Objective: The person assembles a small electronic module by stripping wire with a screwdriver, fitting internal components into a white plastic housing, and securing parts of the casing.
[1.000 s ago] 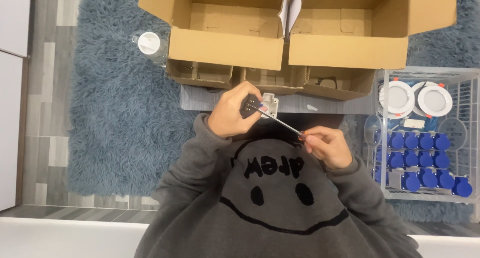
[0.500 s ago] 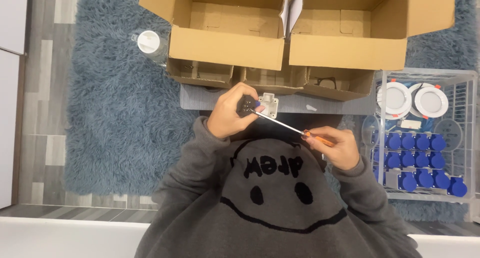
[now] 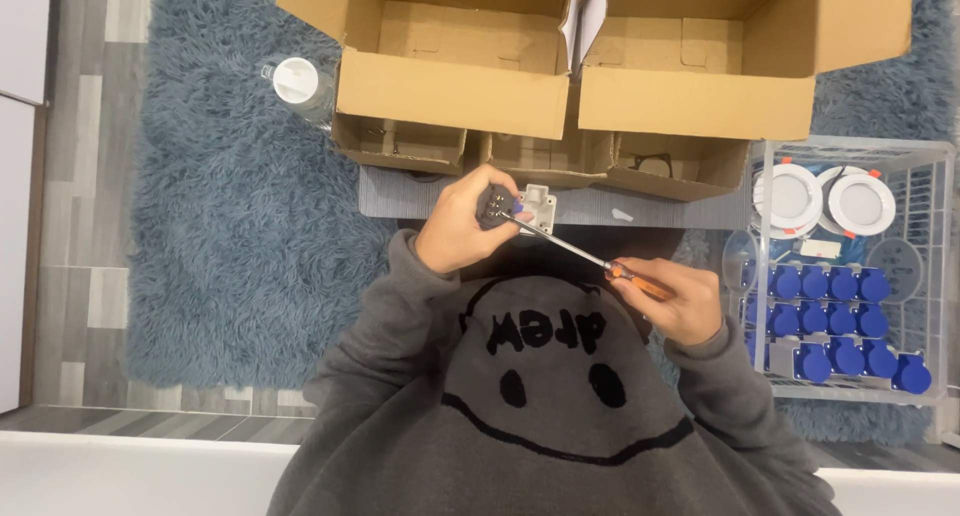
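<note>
Screwdriver with an orange handle runs slantwise across the person's chest, its thin metal shaft pointing up and left to a small dark socket part backed by a pale square piece. The right hand has its fingers curled tight around the handle; the left hand has its fingers closed about the dark part, holding it just above the collar of a grey sweatshirt with a black smiling face. The tool's tip touches the part. Beyond the hands a narrow grey tabletop carries two open cardboard boxes. To the right stands a wire basket with round white lamps and rows of blue caps. A shaggy blue rug covers the floor, with a clear bottle with a white cap near the left box.
</note>
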